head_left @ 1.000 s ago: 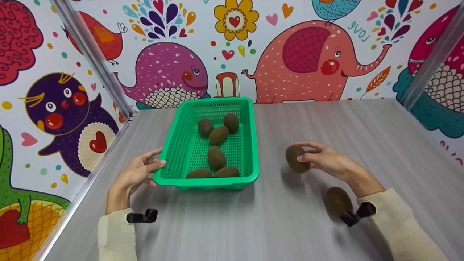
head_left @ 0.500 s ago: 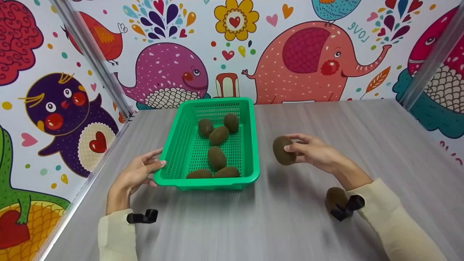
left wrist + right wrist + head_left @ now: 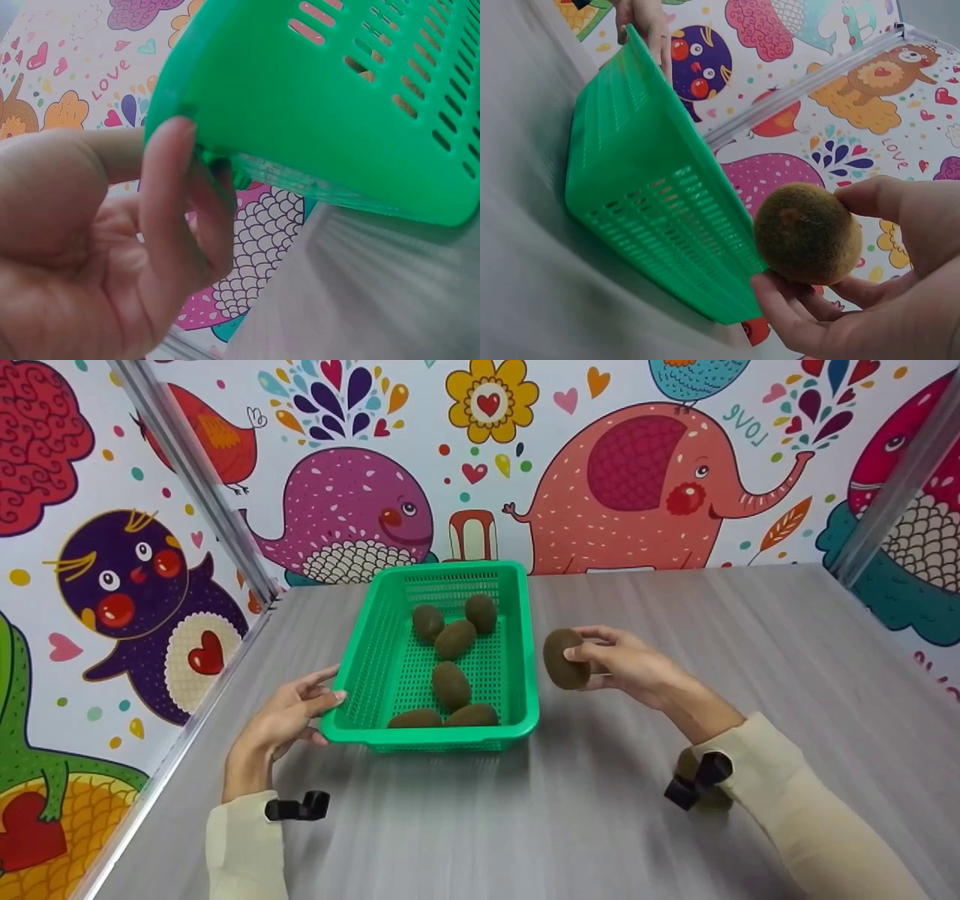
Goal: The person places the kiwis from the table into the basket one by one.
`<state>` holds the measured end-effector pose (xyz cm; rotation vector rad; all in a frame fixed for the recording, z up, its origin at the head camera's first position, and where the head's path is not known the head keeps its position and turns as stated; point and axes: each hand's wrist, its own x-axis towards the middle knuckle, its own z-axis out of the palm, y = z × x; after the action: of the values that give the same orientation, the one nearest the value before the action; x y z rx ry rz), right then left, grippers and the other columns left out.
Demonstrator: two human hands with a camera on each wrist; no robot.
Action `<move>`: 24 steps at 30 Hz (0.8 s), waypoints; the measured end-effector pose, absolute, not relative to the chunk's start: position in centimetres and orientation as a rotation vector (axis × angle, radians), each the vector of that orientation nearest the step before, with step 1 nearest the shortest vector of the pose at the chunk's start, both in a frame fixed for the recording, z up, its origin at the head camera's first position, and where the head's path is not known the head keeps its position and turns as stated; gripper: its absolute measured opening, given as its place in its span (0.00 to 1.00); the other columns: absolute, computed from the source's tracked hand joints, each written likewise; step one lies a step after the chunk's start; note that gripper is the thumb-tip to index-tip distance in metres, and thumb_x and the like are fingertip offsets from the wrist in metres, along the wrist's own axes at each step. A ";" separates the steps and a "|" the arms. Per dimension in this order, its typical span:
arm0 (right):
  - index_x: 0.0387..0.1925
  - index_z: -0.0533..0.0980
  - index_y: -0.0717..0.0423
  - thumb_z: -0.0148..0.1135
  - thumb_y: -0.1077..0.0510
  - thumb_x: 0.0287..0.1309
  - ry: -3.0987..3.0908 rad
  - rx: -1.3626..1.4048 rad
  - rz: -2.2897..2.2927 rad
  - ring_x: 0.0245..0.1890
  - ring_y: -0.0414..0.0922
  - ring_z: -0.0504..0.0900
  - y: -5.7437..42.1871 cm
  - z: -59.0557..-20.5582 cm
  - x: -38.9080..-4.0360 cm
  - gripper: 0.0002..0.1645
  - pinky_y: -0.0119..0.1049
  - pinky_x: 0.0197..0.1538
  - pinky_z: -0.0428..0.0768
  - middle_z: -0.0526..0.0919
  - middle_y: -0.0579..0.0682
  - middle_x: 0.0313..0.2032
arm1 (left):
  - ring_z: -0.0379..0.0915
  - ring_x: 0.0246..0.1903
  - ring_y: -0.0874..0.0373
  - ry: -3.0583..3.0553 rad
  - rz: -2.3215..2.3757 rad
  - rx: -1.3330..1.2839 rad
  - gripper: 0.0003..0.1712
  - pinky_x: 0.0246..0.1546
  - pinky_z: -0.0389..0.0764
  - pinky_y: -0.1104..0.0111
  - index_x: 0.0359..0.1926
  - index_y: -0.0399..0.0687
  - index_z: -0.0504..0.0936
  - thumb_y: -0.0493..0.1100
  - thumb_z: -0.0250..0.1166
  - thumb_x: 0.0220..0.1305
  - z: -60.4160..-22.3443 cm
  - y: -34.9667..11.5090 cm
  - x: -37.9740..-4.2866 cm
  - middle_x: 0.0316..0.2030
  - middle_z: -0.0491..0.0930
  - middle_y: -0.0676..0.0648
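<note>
A brown kiwi (image 3: 561, 664) is pinched between the thumb and fingers of my right hand (image 3: 641, 671), held above the table just right of the green plastic basket (image 3: 529, 660). In the right wrist view the fuzzy kiwi (image 3: 804, 232) shows one end, with the basket's slotted side beyond it. My left hand (image 3: 281, 724) holds the basket's left rim near its front corner; the left wrist view shows fingers curled at the rim (image 3: 169, 97). Several kiwis (image 3: 452, 686) lie inside the basket. Another kiwi (image 3: 712, 801) is on the table, partly hidden by my right wrist.
Grey wood-grain table (image 3: 480, 825) surrounds the basket. Cartoon-printed walls (image 3: 630, 495) stand at the back and sides, with metal posts (image 3: 199, 480) at the corners. Black camera mounts (image 3: 701, 781) sit on both wrists.
My right hand has carried its kiwi leftward and slightly away from me, closer to the basket. My right wrist now covers more of the kiwi on the table. The left hand and basket stay put.
</note>
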<state>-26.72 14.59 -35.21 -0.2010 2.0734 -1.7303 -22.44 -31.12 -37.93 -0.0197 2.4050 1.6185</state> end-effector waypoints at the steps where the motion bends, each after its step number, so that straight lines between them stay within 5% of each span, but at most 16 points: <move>1: 0.71 0.59 0.61 0.60 0.52 0.68 2.068 -0.198 -1.740 0.52 0.49 0.81 14.3 -35.1 -26.8 0.37 0.38 0.56 0.85 0.72 0.60 0.60 | 0.80 0.40 0.61 2.406 1.618 -0.018 0.39 0.26 0.86 0.67 0.79 0.44 0.51 0.45 0.58 0.75 -38.0 -31.1 -22.5 0.59 0.71 0.35; 24: 0.72 0.62 0.52 0.64 0.56 0.66 1.979 -0.215 -1.709 0.57 0.52 0.81 8.2 -32.7 -28.2 0.37 0.46 0.62 0.81 0.76 0.57 0.61 | 0.82 0.35 0.60 2.360 1.665 -0.030 0.39 0.24 0.85 0.68 0.79 0.43 0.51 0.43 0.58 0.74 -37.8 -31.0 -22.4 0.59 0.72 0.33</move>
<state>-28.18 8.16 -32.74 -0.2154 1.9795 -1.7094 -22.42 -31.00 -37.83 -0.0299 2.3598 1.6650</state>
